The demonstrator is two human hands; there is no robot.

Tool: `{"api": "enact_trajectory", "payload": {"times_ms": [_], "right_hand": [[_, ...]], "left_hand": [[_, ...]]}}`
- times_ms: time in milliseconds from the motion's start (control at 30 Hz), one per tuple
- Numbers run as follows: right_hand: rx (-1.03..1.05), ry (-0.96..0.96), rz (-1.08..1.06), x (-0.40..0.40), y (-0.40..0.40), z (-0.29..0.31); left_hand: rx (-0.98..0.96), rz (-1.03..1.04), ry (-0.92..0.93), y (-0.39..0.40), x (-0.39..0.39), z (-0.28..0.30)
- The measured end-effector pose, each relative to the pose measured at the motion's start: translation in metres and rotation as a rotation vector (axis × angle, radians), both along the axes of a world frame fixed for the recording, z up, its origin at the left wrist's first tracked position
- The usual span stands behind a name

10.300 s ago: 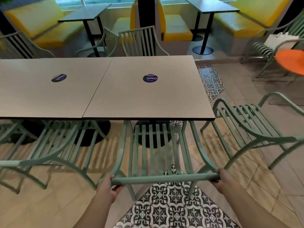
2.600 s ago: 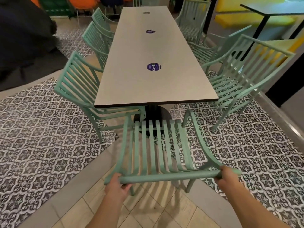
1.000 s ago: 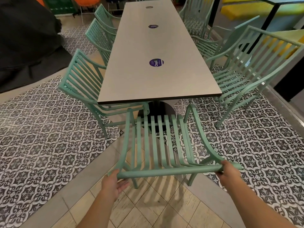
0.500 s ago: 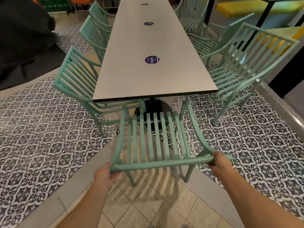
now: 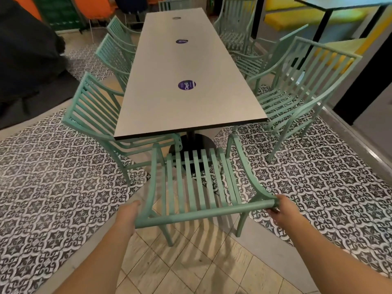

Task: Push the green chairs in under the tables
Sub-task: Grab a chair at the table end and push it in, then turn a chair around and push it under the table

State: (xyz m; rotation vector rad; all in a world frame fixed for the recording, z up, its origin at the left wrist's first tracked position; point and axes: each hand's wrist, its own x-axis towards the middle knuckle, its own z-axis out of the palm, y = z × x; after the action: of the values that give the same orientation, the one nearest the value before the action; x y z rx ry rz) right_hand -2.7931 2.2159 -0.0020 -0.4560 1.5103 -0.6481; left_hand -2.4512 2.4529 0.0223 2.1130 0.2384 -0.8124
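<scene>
Chair [image 5: 197, 183] nearer table (hands [image 5: 282, 211] on top rail)

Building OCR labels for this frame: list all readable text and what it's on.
"ClayG": on the nearest round purple sticker on the table, reading sideways; the smaller print beside it is too small to read.
Middle sticker: print blurred, unreadable.
Far sticker: too small and faint to read.
No other text shows on the chairs, floor or walls.

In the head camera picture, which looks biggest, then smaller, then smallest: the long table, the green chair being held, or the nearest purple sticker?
1. long table
2. green chair, though it is nearer the camera, which flatters it
3. purple sticker
</scene>
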Motion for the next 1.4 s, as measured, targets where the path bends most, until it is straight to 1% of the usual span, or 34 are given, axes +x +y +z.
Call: {"api": "enact_trajectory", "payload": {"times_ms": [100, 167, 233, 300, 367, 433, 500, 600, 667, 733, 833, 933, 1033, 1133, 1267, 1400], "right_hand": [[-0.115, 0.142, 0.123, -0.013, 0.002, 0.003], [-0.188, 0.295, 0.165, -0.026, 0.005, 0.002], [-0.313, 0.412, 0.271, -0.042, 0.009, 0.001], [-0.406, 0.544, 0.446, -0.06, 0.01, -0.001], [-0.451, 0.699, 0.581, -0.084, 0.004, -0.011], [-0.466, 0.784, 0.701, -0.107, -0.008, -0.019], [-0.5, 0.842, 0.776, -0.116, -0.017, -0.008], [-0.57, 0.911, 0.888, -0.141, -0.046, 0.0], [-0.594, 0.92, 0.954, -0.16, -0.069, -0.003], [-0.598, 0.875, 1.008, -0.175, -0.089, -0.008], [-0.604, 0.825, 1.02, -0.191, -0.12, -0.008], [-0.628, 0.787, 0.998, -0.196, -0.158, -0.003], [-0.689, 0.788, 0.997, -0.196, -0.205, 0.004], [-0.74, 0.795, 1.009, -0.195, -0.25, 0.006], [-0.718, 0.869, 1.045, -0.206, -0.326, 0.008], [-0.692, 0.962, 1.051, -0.229, -0.418, 0.016]], "left_hand": [[0.093, -0.355, -0.233, -0.021, -0.008, 0.025], [0.102, -0.545, -0.335, -0.036, -0.021, 0.03], [0.094, -0.734, -0.406, -0.055, -0.039, 0.029], [0.096, -0.887, -0.449, -0.075, -0.06, 0.026], [0.119, -1.005, -0.459, -0.095, -0.087, 0.027], [0.195, -1.148, -0.546, -0.116, -0.12, 0.03], [0.233, -1.268, -0.668, -0.134, -0.146, 0.032], [0.27, -1.364, -0.728, -0.175, -0.177, 0.031], [0.326, -1.387, -0.645, -0.203, -0.196, 0.028], [0.424, -1.442, -0.566, -0.221, -0.21, 0.019], [0.519, -1.468, -0.508, -0.242, -0.228, 0.008], [0.472, -1.417, -0.543, -0.278, -0.251, 0.007], [0.411, -1.449, -0.593, -0.335, -0.279, 0.013], [0.398, -1.512, -0.631, -0.398, -0.3, 0.014], [0.374, -1.607, -0.689, -0.494, -0.323, 0.011], [0.3, -1.662, -0.763, -0.599, -0.339, 0.005]]}}
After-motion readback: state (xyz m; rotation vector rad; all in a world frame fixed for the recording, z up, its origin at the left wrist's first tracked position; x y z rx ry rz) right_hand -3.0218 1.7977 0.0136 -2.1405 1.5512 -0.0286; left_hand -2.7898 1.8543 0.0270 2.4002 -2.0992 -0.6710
